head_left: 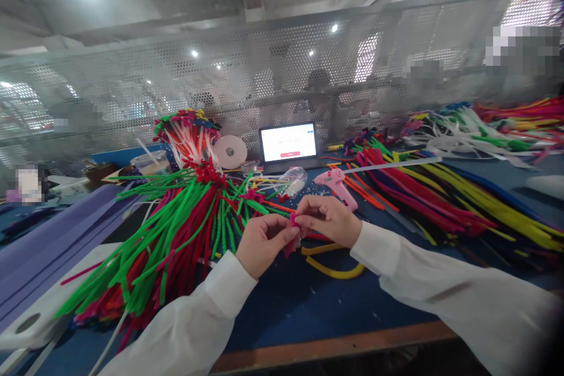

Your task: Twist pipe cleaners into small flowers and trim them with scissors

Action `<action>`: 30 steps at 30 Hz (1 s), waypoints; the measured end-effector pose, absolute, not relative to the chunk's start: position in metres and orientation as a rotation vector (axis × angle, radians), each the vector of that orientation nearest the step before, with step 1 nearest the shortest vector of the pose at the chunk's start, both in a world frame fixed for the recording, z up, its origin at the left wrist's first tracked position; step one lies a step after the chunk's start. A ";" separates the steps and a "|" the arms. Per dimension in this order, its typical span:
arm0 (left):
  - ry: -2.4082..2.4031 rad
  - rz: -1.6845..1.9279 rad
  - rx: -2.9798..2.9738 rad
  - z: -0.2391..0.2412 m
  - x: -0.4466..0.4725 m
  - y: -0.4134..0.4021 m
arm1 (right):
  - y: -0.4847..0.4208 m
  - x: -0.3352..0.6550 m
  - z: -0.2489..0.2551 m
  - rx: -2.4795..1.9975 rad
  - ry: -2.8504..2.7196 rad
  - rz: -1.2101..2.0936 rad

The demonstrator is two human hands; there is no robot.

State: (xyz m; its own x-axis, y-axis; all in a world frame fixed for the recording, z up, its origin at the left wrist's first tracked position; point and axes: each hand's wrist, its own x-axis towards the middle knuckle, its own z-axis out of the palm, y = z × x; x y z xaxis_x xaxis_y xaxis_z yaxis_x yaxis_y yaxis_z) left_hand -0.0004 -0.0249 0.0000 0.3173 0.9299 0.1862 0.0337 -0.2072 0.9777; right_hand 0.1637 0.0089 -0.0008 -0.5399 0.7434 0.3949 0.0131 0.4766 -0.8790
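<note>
My left hand (264,242) and my right hand (328,218) meet above the blue table, fingers pinched together. Between their fingertips is a small bent piece of pink pipe cleaner (292,221), partly hidden by the fingers; its exact shape is blurred. Just beyond my right hand lies a pink glue gun (338,183) with a long pale glue stick in its back. Under and beside my right hand, a yellow pipe cleaner (335,273) lies curved on the table. Close to my left hand is a large bundle of green pipe cleaners (176,229) mixed with red ones.
A lit tablet (288,144) stands at the back, beside a white ribbon roll (230,151). Loose red and yellow pipe cleaners (440,194) spread along the right. A clear container (294,181) lies in the middle. A perforated metal screen (264,70) rises behind. The table's wooden edge (335,345) runs in front.
</note>
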 end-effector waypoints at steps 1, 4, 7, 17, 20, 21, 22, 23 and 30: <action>0.915 1.070 1.555 0.000 0.000 -0.025 | 0.009 0.164 0.000 -0.641 -1.888 1.110; 0.939 1.088 1.577 0.000 -0.001 -0.024 | 0.009 0.164 0.001 -0.673 -1.852 1.096; 1.002 1.120 1.648 -0.002 -0.002 -0.023 | 0.011 0.164 0.001 -0.668 -1.851 1.155; 1.101 1.148 2.172 0.001 -0.006 -0.023 | 0.012 0.164 0.001 -0.664 -1.889 1.264; 1.084 1.146 2.442 0.003 -0.010 -0.020 | 0.011 0.163 0.001 -0.651 -1.892 1.295; 1.070 1.141 2.553 0.003 -0.013 -0.018 | 0.011 0.163 0.000 -0.652 -1.886 1.308; 1.050 1.138 2.672 0.003 -0.015 -0.015 | 0.010 0.162 0.000 -0.653 -1.880 1.324; 1.024 1.133 2.792 0.003 -0.018 -0.013 | 0.010 0.162 0.000 -0.654 -1.882 1.341; 0.746 0.923 3.191 0.008 -0.034 -0.009 | 0.003 0.161 0.001 -0.614 -2.064 1.306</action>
State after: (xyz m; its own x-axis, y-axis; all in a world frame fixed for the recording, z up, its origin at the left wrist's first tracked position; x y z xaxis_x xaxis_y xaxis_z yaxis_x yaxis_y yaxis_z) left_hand -0.0339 -0.0088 0.0078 0.7612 0.3334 0.5562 0.4740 -0.8714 -0.1264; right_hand 0.1613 0.0033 0.0012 -0.7042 0.6648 0.2492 0.0595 0.4051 -0.9123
